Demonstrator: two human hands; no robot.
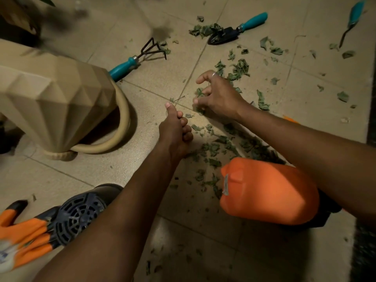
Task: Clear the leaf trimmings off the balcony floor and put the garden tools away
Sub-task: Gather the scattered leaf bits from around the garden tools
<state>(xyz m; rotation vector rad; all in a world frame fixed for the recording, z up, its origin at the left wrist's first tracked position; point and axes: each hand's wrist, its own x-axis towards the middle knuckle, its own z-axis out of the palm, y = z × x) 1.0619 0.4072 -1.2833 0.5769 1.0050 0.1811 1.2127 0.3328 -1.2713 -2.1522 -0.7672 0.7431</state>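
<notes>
Left hand (175,130): fingers curled into a fist, thumb laid forward on top, pinching a thin stem (177,99) that runs out past the thumb tip over a tile joint. Right hand (216,96): just beside the left and ahead of it, ring on 1 finger, fingers spread and half bent like a claw, tips down among the trimmings (240,70); whether it grips any cannot be told. Trimmings: green leaf bits scattered on the floor (101,169), thickest around and beyond the right hand, a 2nd patch under the right forearm reaching to the jug (268,190), loose bits near the bottom edge. Jug: orange, on its side, near the right forearm. Rake (130,64): 1, teal handle, dark prongs, flat on the floor ahead of the left hand, handle end beside the can (55,102). Can: beige, faceted, at left, with a beige looped tube (124,123) at its side. Trowel (236,31): 1, teal handle, dark blade touching a heap of leaf bits, well beyond the right hand. Narrow tool (353,17): 1, teal handle, top right corner, blurred. Glove (24,231): orange and black, bottom left, touching a dark round grille (79,216).
</notes>
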